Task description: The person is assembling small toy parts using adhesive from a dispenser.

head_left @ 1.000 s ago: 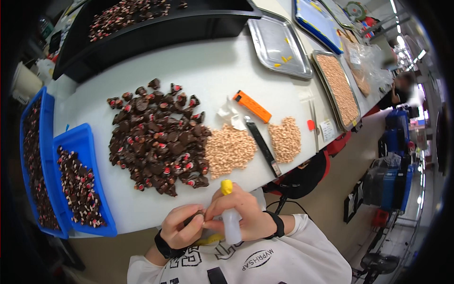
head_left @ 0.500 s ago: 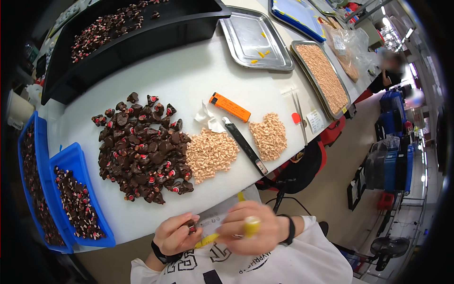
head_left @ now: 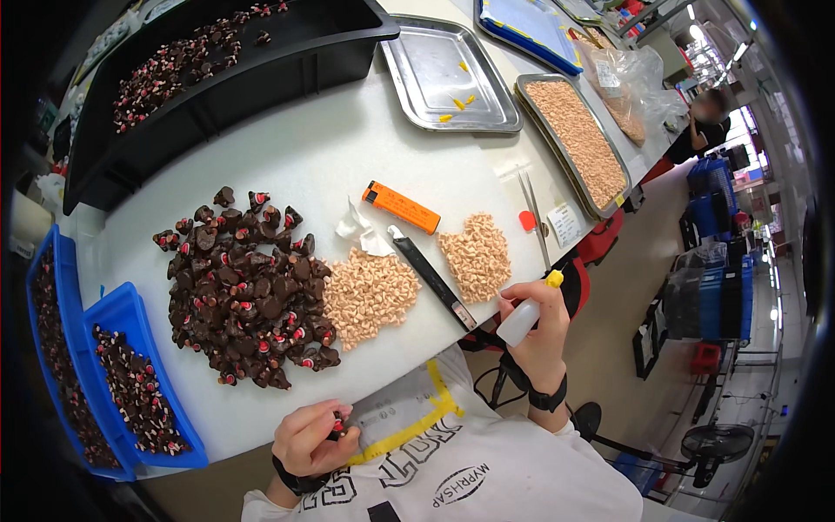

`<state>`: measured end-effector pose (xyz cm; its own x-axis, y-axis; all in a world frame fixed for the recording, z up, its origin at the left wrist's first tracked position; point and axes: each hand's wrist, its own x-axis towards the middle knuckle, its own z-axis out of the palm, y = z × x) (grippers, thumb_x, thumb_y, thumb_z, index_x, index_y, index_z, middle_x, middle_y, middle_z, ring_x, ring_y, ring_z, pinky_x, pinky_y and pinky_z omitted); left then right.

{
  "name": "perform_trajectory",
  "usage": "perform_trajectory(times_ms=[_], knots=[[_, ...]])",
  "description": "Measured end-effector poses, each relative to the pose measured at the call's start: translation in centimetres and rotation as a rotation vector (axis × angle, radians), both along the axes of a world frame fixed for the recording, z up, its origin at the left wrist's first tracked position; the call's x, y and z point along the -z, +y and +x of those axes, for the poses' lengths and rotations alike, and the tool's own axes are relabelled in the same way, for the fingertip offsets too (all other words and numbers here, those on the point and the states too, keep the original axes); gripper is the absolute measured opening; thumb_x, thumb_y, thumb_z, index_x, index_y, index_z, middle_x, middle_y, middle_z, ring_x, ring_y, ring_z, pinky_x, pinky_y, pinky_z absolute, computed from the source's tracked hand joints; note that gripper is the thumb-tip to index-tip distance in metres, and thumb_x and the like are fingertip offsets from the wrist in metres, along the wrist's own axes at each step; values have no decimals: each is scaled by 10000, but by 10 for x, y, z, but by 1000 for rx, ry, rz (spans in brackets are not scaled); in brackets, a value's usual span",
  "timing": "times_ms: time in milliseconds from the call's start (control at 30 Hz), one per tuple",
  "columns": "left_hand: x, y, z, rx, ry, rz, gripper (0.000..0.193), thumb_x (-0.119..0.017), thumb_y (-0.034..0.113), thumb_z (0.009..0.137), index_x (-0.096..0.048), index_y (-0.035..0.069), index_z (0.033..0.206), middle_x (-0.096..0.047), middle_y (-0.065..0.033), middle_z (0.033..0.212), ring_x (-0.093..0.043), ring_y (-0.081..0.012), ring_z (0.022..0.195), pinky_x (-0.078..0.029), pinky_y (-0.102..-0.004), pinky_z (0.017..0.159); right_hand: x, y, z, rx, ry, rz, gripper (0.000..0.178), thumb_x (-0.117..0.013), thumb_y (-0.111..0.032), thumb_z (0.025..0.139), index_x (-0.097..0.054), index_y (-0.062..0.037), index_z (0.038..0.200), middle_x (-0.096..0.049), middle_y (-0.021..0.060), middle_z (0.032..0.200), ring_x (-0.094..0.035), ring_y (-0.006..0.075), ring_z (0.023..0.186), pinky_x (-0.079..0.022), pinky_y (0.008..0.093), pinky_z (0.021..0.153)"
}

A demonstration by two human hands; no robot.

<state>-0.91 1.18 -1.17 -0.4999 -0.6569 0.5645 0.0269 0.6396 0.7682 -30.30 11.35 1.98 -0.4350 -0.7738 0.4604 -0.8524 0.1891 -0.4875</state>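
Close to my body, my left hand (head_left: 315, 438) is closed, pinching a small dark-brown and red figure piece (head_left: 337, 426) between thumb and fingers. Out to the right, by the table's edge, my right hand (head_left: 541, 335) grips a small translucent white squeeze bottle (head_left: 519, 323) with a yellow tip. Beyond my left hand lies a heap of similar dark-brown pieces (head_left: 243, 291) with red and tan spots. Beside it are two piles of tiny cream-coloured parts, a larger pile (head_left: 370, 297) and a smaller pile (head_left: 475, 259). A black box-cutter-like tool (head_left: 432, 277) rests between those piles.
An orange box (head_left: 401, 207), crumpled white paper (head_left: 361, 228) and tweezers (head_left: 535, 222) lie on the white table. Around them stand a black bin (head_left: 235, 113), a blue tray (head_left: 187, 418), a metal tray (head_left: 448, 78) and a tray of cream parts (head_left: 578, 135). Another person (head_left: 709, 126) is far right.
My right hand has swung away from my left hand, up and to the right, carrying the squeeze bottle. My left hand keeps its piece and sits slightly lower. The whole view has shifted a little.
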Motion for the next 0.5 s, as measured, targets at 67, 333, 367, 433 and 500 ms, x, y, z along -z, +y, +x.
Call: perform_trajectory(times_ms=[67, 333, 367, 433, 500], knots=[[-1, 0, -1, -2, -7, -1, 413, -770, 78, 753, -531, 8, 1083, -616, -190, 997, -685, -242, 712, -597, -310, 611, 2, -3, 0, 11, -5, 6, 280, -704, 49, 755, -520, -48, 943, -610, 76, 808, -590, 187, 700, -464, 292, 640], [-6, -4, -3, 38, -145, -20, 436, -772, 58, 730, -552, 20, 1105, -620, -161, 1003, -671, -245, 702, -577, -312, 614, -8, -6, 16, 94, -127, -102, 263, -687, 61, 752, -501, -45, 905, -596, 71, 743, -571, 157, 658, -461, 269, 608], [-5, -3, -5, 28, -140, -33, 452, -775, 53, 718, -558, 16, 1113, -629, -156, 987, -667, -246, 711, -569, -317, 609, -13, -15, 31, -64, -334, -338, 253, -693, 24, 744, -549, -56, 935, -604, 95, 744, -560, 179, 579, -451, 283, 521], [-11, -7, -5, 41, -134, -35, 469, -778, 48, 706, -564, 11, 1121, -639, -150, 972, -664, -247, 719, -561, -322, 604, -30, -25, 48, -604, -477, -275, 208, -686, -56, 724, -592, -67, 908, -667, 97, 863, -612, 191, 652, -461, 313, 565], [-19, -13, -5, 165, -284, -5, 487, -777, 41, 683, -571, -5, 1122, -655, -146, 929, -662, -253, 726, -549, -326, 593, -30, -39, 74, -850, -445, -51, 286, -716, -99, 654, -604, -83, 917, -662, 54, 919, -609, 243, 777, -428, 359, 706]])
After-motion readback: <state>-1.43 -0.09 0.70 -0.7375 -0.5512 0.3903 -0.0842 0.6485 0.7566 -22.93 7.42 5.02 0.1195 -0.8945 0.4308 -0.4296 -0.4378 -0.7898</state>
